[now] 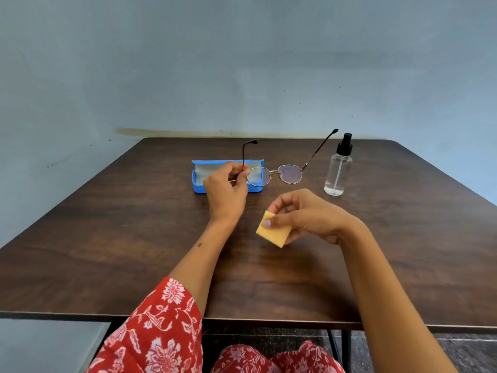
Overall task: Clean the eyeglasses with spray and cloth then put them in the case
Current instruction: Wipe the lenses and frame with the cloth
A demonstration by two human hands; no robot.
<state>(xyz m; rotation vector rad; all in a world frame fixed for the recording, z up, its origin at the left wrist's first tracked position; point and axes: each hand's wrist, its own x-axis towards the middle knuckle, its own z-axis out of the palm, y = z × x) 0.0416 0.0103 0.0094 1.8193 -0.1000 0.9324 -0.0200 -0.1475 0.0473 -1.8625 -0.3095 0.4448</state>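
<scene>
The left hand (226,188) is pinching the thin round gold wire-rimmed eyeglasses (277,175) at the hinge, lifting them in front of the open blue plastic case (199,181) (temples unfolded). The right hand (301,215) is holding a folded yellow cloth (273,232) nearer than the case. The clear spray bottle with a black pump top (338,170) is standing right of the case on the dark wooden table (107,238).
</scene>
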